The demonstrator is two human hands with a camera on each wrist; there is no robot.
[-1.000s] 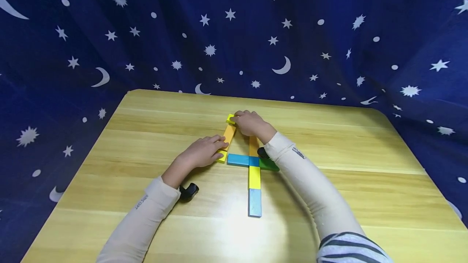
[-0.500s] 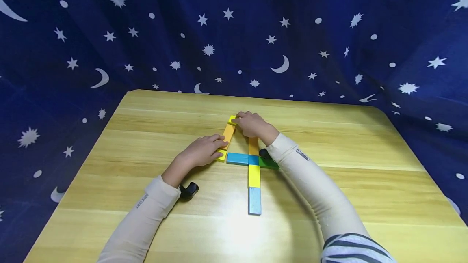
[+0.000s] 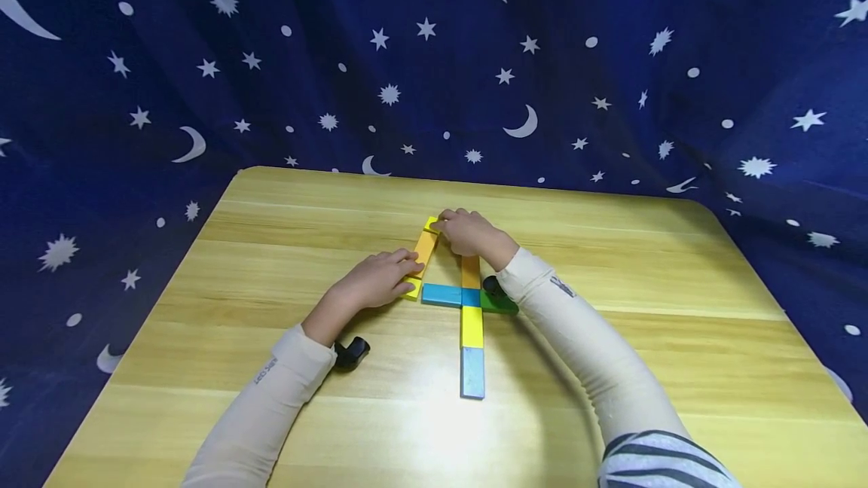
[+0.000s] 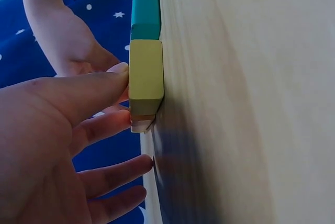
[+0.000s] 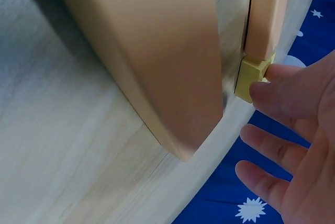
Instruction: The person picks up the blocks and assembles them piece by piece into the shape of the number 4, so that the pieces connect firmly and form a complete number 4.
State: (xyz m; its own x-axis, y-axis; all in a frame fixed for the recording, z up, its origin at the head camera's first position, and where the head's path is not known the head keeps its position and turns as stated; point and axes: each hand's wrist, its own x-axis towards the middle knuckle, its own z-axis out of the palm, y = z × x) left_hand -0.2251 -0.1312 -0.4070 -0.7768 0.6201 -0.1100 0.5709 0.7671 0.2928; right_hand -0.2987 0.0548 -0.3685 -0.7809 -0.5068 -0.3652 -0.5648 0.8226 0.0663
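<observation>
At the far end of a flat layout of coloured blocks, my right hand (image 3: 468, 232) pinches a small yellow block (image 3: 430, 223) with thumb and index finger, its other fingers loosely bent in the right wrist view. That block meets the end of a slanted orange block (image 3: 426, 245). My left hand (image 3: 369, 281) lies low over the table, its thumb touching another yellow block (image 4: 145, 69) and its index finger on the slanted orange block. The left hand's remaining fingers are spread. A second orange block (image 5: 157, 51) stands large in the right wrist view, its far end under my right hand in the head view.
A blue block (image 3: 441, 294), a blue square (image 3: 471, 297) and a green block (image 3: 498, 303) form a crosswise row. Below the square, a yellow block (image 3: 472, 327) and a light blue block (image 3: 472, 373) run toward me. A starry dark blue cloth (image 3: 434, 96) hangs behind the wooden table (image 3: 271, 232).
The small yellow block and my right hand have shifted slightly right and toward me, bringing the block in line with the slanted orange block. My left hand stays nearly still.
</observation>
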